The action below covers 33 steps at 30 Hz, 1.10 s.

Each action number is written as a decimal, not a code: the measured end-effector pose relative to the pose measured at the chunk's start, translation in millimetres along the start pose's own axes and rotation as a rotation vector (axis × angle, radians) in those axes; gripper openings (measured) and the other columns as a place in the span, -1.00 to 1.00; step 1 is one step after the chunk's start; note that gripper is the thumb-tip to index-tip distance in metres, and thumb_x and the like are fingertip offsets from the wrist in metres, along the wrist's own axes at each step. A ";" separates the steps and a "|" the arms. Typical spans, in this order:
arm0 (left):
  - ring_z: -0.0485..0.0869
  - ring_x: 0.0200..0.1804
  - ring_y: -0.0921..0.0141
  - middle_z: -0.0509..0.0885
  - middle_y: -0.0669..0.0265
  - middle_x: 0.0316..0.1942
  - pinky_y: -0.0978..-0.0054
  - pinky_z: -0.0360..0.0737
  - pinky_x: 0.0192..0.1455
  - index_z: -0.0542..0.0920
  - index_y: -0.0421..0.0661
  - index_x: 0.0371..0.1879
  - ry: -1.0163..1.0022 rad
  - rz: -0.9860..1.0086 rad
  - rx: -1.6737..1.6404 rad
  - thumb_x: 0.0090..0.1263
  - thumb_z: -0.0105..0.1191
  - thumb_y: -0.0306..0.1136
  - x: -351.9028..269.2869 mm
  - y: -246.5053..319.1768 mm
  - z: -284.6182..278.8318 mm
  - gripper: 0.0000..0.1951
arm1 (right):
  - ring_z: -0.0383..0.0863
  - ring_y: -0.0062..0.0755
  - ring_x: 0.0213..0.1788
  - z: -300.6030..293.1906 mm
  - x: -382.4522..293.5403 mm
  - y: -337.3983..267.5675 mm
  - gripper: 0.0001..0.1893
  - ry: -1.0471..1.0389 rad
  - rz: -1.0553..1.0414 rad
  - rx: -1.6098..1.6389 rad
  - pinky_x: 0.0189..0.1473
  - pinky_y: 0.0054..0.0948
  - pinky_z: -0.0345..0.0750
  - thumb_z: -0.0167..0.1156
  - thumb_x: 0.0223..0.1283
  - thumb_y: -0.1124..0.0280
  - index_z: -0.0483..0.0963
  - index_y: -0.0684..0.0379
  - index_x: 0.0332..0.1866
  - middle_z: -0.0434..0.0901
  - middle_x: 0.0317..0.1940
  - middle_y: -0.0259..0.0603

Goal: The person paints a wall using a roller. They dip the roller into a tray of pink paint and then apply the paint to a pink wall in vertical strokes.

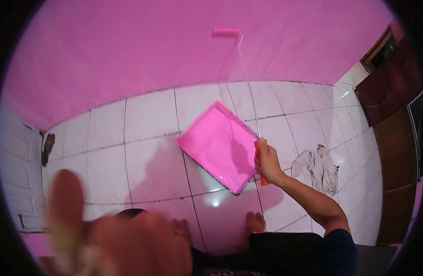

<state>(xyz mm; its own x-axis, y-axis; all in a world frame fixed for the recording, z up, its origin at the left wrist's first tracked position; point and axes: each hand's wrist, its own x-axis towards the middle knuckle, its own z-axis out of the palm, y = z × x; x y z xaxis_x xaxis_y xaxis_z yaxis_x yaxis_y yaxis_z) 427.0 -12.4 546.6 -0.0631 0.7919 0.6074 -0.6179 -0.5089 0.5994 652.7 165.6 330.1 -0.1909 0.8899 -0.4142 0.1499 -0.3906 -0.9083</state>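
Note:
My right hand [268, 160] is closed around the orange handle of a paint roller [250, 86]. The long thin metal rod reaches up to a small pink roller head [226, 33], which is at the pink wall [128, 45]; whether it touches the wall cannot be told. Below and left of the rod lies a paint tray [211, 145] coated with wet pink paint, on the white tiled floor. Large and blurred, close to the camera at the lower left, is my left hand [128, 241], with its thumb raised and fingers bent. Nothing is seen in it, though its inner side is hidden.
A crumpled whitish cloth [316, 169] lies on the floor to the right. At the left stand a white door [20, 165] and a dark rag-like thing [48, 148] beside it. Brown wooden furniture [395, 172] lines the right side. My bare feet are just below the tray.

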 end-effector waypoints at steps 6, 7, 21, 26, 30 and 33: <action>0.58 -0.15 0.18 0.49 0.19 -0.19 0.13 0.55 -0.15 0.39 -0.12 0.03 -0.771 -0.956 0.420 0.31 0.11 -0.57 34.0 -21.1 -30.4 -0.67 | 0.30 -0.63 -0.70 -27.4 3.4 -42.0 -0.46 0.105 -0.131 0.026 -0.69 -0.52 0.28 -0.18 0.54 -0.18 0.30 0.11 -0.36 0.32 -0.64 -0.41; 0.61 -0.20 0.14 0.51 0.13 -0.22 0.12 0.57 -0.18 0.41 -0.15 0.00 -0.964 -0.868 0.644 0.25 0.15 -0.56 27.2 -31.4 -27.4 -0.65 | 0.30 -0.63 -0.70 -25.1 7.8 -53.4 -0.46 0.108 -0.206 -0.014 -0.69 -0.52 0.29 -0.18 0.54 -0.18 0.30 0.11 -0.36 0.32 -0.64 -0.41; 0.73 -0.23 0.05 0.70 0.09 -0.38 0.15 0.65 -0.24 0.61 -0.19 -0.34 -1.488 -0.830 1.020 0.07 0.22 -0.53 -7.8 -110.8 -45.6 -0.84 | 0.30 -0.60 -0.70 -35.1 46.8 37.6 -0.46 0.103 -0.282 -0.145 -0.67 -0.47 0.32 -0.19 0.54 -0.19 0.32 0.11 -0.34 0.31 -0.64 -0.38; 0.72 -0.28 0.03 0.71 0.05 -0.40 0.12 0.65 -0.21 0.68 -0.16 -0.35 -1.506 -0.907 1.104 0.28 0.16 -0.39 0.0 -109.6 -42.5 -0.89 | 0.40 -0.60 -0.59 -48.5 23.4 32.8 -0.46 0.105 -0.119 -0.109 -0.53 -0.44 0.38 -0.11 0.54 -0.10 0.46 0.22 -0.29 0.42 -0.61 -0.38; 0.72 -0.26 0.03 0.71 0.04 -0.39 0.09 0.64 -0.19 0.67 -0.16 -0.37 -1.560 -1.036 1.206 0.43 0.10 -0.19 2.5 -116.7 -36.5 -0.73 | 0.35 -0.66 -0.62 -83.9 18.0 37.4 -0.49 0.166 -0.142 -0.017 -0.60 -0.51 0.31 -0.07 0.53 -0.10 0.45 0.17 -0.32 0.38 -0.63 -0.44; 0.71 -0.26 -0.05 0.71 0.01 -0.41 0.00 0.64 -0.20 0.61 -0.17 -0.22 -1.554 -1.090 1.247 0.42 0.11 0.01 -6.0 -115.5 -45.0 -0.59 | 0.29 -0.69 -0.67 -99.0 25.2 8.7 -0.49 0.200 -0.232 0.065 -0.66 -0.54 0.26 -0.08 0.53 -0.12 0.40 0.12 -0.37 0.34 -0.65 -0.46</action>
<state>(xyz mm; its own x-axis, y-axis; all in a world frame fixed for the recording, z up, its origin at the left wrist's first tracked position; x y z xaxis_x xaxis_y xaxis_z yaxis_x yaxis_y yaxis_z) 463.5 56.8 450.3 0.6882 0.3528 -0.6340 0.6906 -0.5863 0.4235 745.2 207.9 317.5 -0.0172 0.9832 -0.1818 0.0607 -0.1805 -0.9817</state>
